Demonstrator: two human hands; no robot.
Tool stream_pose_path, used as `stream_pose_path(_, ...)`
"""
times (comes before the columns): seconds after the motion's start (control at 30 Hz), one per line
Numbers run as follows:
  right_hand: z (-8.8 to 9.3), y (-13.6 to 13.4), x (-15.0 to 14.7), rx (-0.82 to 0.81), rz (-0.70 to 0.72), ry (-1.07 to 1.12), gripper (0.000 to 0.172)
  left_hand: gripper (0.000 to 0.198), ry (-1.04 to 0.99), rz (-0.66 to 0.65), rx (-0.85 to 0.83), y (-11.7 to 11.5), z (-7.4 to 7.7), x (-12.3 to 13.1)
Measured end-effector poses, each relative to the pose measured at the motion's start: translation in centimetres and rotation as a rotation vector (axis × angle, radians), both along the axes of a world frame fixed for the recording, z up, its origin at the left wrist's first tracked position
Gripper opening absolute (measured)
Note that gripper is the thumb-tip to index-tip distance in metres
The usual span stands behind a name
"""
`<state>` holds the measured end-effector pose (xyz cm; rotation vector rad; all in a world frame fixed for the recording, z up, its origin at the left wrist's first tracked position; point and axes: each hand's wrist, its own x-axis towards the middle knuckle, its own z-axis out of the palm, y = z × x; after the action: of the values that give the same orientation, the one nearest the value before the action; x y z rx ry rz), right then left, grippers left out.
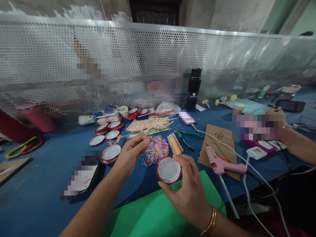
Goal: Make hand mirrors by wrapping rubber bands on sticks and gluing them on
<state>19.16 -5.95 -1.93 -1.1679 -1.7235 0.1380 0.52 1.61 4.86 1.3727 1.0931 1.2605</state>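
My right hand point(186, 187) grips a round white disc with a red rim point(169, 170) between thumb and fingers. A short striped strip point(157, 148) rises from the disc's upper edge. My left hand point(134, 152) is pinched just left of the strip, its thumb and finger pressed together by the strip's top; whether it holds anything is too small to tell. Behind the strip lies a tangle of pastel threads point(148, 158). More red-rimmed discs point(111, 152) lie left of my left hand. Green material point(140, 214) spreads beneath my forearms.
Wooden sticks point(148, 124), coloured rods point(178, 144) and teal-handled pliers point(186, 142) lie ahead. A pink glue gun point(218, 161) rests on cardboard point(205, 153) at right, beside a white cable. A black bottle point(194, 89) stands behind; another person's arm point(300, 143) reaches in at right.
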Motion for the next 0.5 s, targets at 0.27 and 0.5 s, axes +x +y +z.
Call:
stream_pose_path(0.27,0.13,0.1,0.04,-0.014,0.001,0.014,0.067,0.011,-0.032,0.026,0.014,0.06,-0.05,0.22)
stream_pose_path(0.5,0.2,0.16,0.02,-0.027,0.004,0.018,0.067,0.01,-0.015,0.023,0.029,0.18,-0.2,0.08)
